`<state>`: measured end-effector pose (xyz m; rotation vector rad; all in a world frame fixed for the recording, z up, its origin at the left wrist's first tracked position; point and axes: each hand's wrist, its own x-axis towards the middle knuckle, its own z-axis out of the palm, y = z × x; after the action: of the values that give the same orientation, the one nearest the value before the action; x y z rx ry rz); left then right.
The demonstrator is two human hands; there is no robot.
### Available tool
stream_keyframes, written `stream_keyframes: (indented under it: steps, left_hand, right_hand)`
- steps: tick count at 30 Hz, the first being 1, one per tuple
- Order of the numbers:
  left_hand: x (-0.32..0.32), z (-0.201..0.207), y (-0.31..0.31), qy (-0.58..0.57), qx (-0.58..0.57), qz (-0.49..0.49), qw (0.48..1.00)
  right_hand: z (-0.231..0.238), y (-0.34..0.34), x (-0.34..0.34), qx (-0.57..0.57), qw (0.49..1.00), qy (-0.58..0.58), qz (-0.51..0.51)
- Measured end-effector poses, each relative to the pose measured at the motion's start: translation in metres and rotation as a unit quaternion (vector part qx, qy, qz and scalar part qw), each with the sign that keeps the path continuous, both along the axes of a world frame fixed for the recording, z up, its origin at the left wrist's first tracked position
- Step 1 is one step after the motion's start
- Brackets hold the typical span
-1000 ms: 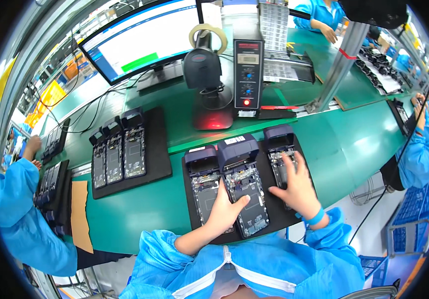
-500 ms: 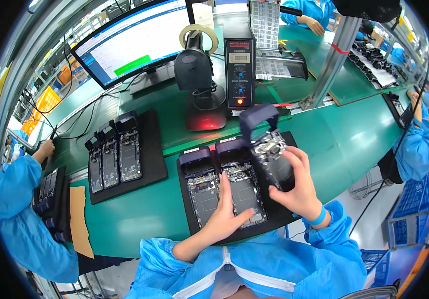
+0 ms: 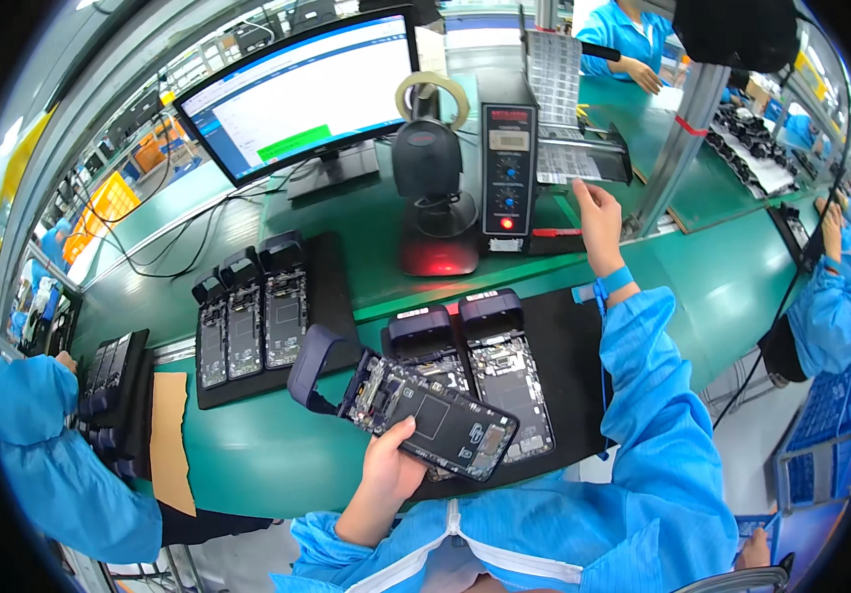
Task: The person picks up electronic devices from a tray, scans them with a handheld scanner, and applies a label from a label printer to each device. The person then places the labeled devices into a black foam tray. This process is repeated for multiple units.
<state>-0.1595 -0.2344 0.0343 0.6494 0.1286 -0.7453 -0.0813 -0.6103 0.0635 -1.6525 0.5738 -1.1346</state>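
Observation:
My left hand (image 3: 396, 465) is closed on the near edge of a dark handheld device (image 3: 435, 420), thumb on its face. The device is tilted, its circuit board bare and its looped dark head piece pointing left. Beneath and behind it, two similar devices (image 3: 511, 390) lie on a black mat (image 3: 575, 366); the held one partly covers the left of the two. My right hand (image 3: 600, 227), wearing a blue wrist band, reaches to the front of a label dispenser (image 3: 608, 158). Its fingertips are at the lower edge of the label strip (image 3: 568, 163), fingers stretched out.
A scanner on a stand (image 3: 430, 178) and a black control box (image 3: 508, 168) stand behind the mat. A monitor (image 3: 297, 89) is at the back left. Three more open devices (image 3: 245, 321) lie on another mat. Co-workers in blue sit at both sides.
The device my right hand held is now in my left hand, lower and further left. My right hand has let go and moved up to the label dispenser. The view has shifted slightly.

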Motion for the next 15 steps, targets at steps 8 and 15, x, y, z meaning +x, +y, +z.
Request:
stream_keyframes:
  steps: [8, 15]
  left_hand:
    - [0.001, -0.018, 0.047, -0.004, 0.024, 0.073, 0.997]
    - [0.031, 0.012, 0.031, -0.010, 0.016, 0.066, 0.998]
  right_hand:
    - [0.000, 0.018, 0.019, 0.124, 0.987, -0.101, 0.025]
    - [0.013, 0.133, 0.022, 0.219, 0.913, 0.075, 0.336]
